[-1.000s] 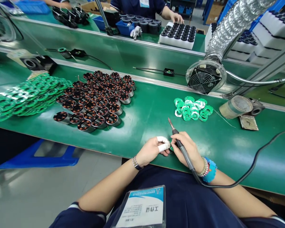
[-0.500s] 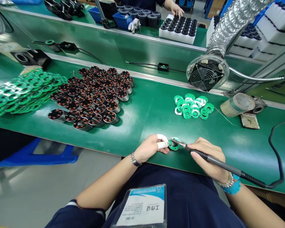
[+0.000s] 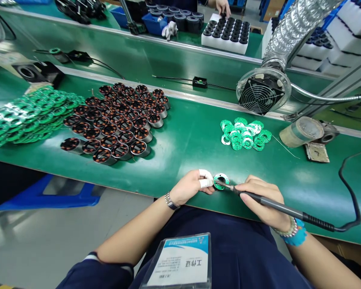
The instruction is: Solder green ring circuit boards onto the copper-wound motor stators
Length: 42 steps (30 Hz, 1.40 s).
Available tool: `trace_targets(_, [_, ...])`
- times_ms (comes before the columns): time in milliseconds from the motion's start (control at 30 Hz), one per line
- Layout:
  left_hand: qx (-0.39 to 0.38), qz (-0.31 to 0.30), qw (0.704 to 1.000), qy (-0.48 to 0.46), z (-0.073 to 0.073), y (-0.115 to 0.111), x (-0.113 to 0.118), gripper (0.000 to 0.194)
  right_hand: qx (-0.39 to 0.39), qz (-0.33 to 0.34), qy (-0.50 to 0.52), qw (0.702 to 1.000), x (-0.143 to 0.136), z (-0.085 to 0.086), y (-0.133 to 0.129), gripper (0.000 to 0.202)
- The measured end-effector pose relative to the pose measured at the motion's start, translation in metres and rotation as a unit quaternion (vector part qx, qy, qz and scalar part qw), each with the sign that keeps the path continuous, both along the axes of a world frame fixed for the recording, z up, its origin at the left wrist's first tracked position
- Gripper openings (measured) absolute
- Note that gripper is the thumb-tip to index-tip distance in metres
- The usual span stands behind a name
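Note:
My left hand (image 3: 190,187), with white wraps on two fingers, is closed at the left edge of a round stator with a green ring-shaped circuit board (image 3: 220,176) on its top. The stator's body is mostly hidden under the board. In my right hand (image 3: 265,197) is a soldering iron (image 3: 278,206), held like a pen. Its tip lies across the near side of the ring, reaching toward the left fingers. Whether the tip touches a pad, I cannot tell.
Many copper-wound stators (image 3: 110,129) stand left of my hands, beside stacked green board panels (image 3: 33,116). Loose ring boards (image 3: 243,134) lie ahead. A fume fan (image 3: 258,96) hangs above the bench, near a round container (image 3: 302,131). Another person's hand (image 3: 223,7) is across the bench.
The iron's tip has shifted slightly toward the near side of the ring. Small black boxes on the cables behind have slid left. The other person's hand has moved back a little.

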<state>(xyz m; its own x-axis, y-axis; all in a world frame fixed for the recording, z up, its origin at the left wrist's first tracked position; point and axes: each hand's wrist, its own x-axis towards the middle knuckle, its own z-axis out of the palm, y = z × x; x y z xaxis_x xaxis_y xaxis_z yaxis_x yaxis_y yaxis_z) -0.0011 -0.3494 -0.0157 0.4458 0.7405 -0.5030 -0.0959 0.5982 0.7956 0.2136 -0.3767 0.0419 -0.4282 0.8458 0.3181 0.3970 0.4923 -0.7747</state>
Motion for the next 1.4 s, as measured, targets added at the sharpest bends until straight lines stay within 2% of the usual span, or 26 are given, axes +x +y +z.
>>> trace_targets(200, [-0.002,0.0,1.0,-0.006,0.001,0.001,0.0,0.018,0.005,-0.001,-0.003,1.0,0.004,-0.01,0.007,0.023])
trace_targets(333, [0.009,-0.006,1.0,-0.004,0.001,0.0,0.0,0.018,0.004,0.067,-0.072,0.995,-0.003,-0.024,0.023,0.03])
trace_targets(433, [0.055,-0.017,0.998,0.029,0.001,-0.004,-0.003,0.02,-0.008,0.094,-0.104,0.99,-0.008,-0.033,0.029,0.035])
trace_targets(533, [0.138,-0.063,0.984,0.096,0.002,-0.012,-0.009,0.03,-0.01,0.039,-0.107,0.993,-0.01,-0.038,0.023,0.032])
trace_targets(600, [0.189,-0.09,0.965,0.157,0.001,-0.016,-0.011,0.024,-0.008,-0.005,-0.104,0.995,-0.011,-0.04,0.016,0.034])
trace_targets(700, [0.22,-0.061,0.954,0.193,0.001,-0.016,-0.008,0.011,0.003,-0.05,-0.106,0.993,-0.014,-0.045,0.007,0.035])
trace_targets(867, [0.126,0.007,0.989,0.07,0.006,-0.009,0.009,0.018,0.024,-0.084,-0.096,0.992,-0.017,-0.051,0.001,0.034])
trace_targets(967, [0.069,0.015,0.996,0.057,0.01,-0.007,0.017,0.024,0.044,-0.081,-0.078,0.993,-0.017,-0.047,0.003,0.037])
trace_targets(1167, [0.093,0.008,0.995,0.042,0.011,-0.006,0.019,0.021,0.066,-0.042,-0.051,0.996,-0.024,-0.033,0.013,0.02])
trace_targets(1300, [0.096,0.007,0.995,0.027,0.007,-0.008,0.016,0.022,0.078,-0.028,-0.067,0.994,-0.032,-0.035,0.015,0.02])
trace_targets(1400, [0.088,0.031,0.996,0.015,0.004,-0.011,0.015,0.024,0.076,-0.022,-0.064,0.995,-0.034,-0.038,0.014,0.022])
